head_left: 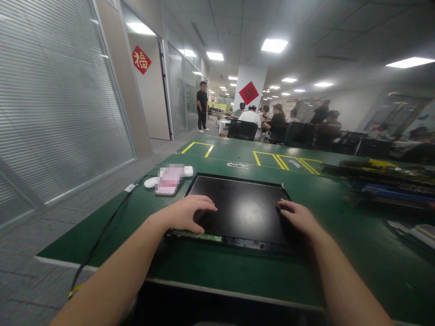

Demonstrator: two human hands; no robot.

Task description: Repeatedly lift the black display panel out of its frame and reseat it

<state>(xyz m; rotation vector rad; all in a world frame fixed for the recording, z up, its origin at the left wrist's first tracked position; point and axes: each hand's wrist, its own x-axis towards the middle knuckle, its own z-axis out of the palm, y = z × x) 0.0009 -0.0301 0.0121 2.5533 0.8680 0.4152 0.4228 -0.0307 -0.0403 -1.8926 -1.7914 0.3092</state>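
A flat black display panel lies face up on the green table, its dark screen reflecting a ceiling light. Along its near edge runs a narrow green circuit board, at the left part of a black strip. My left hand is over the panel's left side, thumb and fingers apart. At the opposite side, my right hand has its fingers extended along the panel's right edge. Neither hand appears closed around anything; whether the fingertips press on the panel is hard to make out.
Left of the panel lie a pink phone, partly pixelated, and a white rounded object. A black cable hangs over the table's left edge. Blurred stacked parts stand at right. Yellow tape marks the green table. People sit beyond.
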